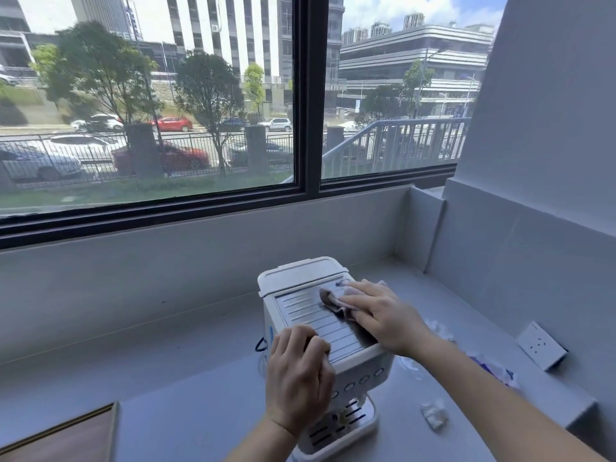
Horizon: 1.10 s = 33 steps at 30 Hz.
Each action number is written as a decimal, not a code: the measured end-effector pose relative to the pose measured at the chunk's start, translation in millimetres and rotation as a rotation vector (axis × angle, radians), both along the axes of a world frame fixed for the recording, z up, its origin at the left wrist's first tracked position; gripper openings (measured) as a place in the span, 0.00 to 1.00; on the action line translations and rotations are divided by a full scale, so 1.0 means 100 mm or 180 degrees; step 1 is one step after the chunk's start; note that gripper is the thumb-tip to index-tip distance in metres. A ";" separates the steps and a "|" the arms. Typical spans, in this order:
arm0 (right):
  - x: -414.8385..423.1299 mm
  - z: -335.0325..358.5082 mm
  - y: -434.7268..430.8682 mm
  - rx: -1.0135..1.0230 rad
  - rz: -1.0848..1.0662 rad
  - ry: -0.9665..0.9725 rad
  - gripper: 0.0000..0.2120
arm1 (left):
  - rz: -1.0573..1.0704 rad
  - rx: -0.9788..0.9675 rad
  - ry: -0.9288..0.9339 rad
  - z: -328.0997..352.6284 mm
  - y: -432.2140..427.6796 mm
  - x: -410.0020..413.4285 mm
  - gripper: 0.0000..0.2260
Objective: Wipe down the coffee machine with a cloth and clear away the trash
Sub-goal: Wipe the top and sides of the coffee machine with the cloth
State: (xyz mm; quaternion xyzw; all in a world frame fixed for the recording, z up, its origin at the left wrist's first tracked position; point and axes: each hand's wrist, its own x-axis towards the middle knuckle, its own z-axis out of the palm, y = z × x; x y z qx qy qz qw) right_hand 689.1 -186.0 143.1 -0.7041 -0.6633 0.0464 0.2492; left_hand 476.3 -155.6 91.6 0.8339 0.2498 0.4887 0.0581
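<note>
A small white coffee machine (300,281) with a ribbed metal top stands on the pale counter (186,378) below the window. My right hand (383,316) lies flat on a brownish cloth (333,303) and presses it against the right part of the metal top. My left hand (298,375) grips the machine's front left corner with curled fingers. A crumpled white tissue (433,415) lies on the counter right of the machine. More crumpled trash (493,366), white and purple, sits behind my right forearm, partly hidden.
A white wall socket (540,345) sits on the right wall just above the counter. A brown board with a gold edge (66,435) lies at the lower left. The large window (150,111) and low wall close off the back.
</note>
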 end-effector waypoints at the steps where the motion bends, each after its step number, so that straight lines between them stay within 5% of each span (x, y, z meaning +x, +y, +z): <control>1: 0.05 0.02 -0.03 -0.0071 -0.0168 0.0219 0.14 | 0.0008 -0.0022 -0.0016 0.00 0.00 0.00 0.05; 5: -0.14 0.14 0.22 -0.0286 -0.0724 -0.0189 0.14 | 0.0045 -0.0027 -0.0033 0.00 -0.01 0.01 0.05; 9: -0.45 0.06 0.42 -0.0141 0.0138 -0.0889 0.16 | -0.0017 -0.0229 -0.0150 -0.05 -0.01 0.00 0.03; 15: -0.64 0.20 0.66 -0.0173 -0.0028 -0.0918 0.14 | -0.0136 -0.0467 -0.0348 0.00 -0.06 -0.04 0.12; 18: -0.72 0.16 0.51 -0.0304 0.0956 -0.0384 0.16 | -0.0157 -0.0474 -0.0199 0.01 -0.06 -0.10 0.09; 22: -0.41 0.30 0.24 -0.0352 0.1146 0.0618 0.32 | -0.0361 -0.0593 -0.0059 0.04 -0.04 -0.25 0.11; 25: -0.33 0.21 0.04 0.0549 0.0311 0.1340 0.25 | -0.0334 -0.0565 -0.0272 0.19 0.06 -0.26 0.11; 28: -0.34 -0.01 -0.10 0.0590 -0.1028 0.0736 0.16 | 0.0114 -0.0452 0.0152 0.42 0.21 -0.10 0.16; 33: -0.39 -0.19 -0.17 0.0280 -0.1042 0.0356 0.20 | -0.0322 -0.0782 0.1736 0.64 0.49 0.23 0.27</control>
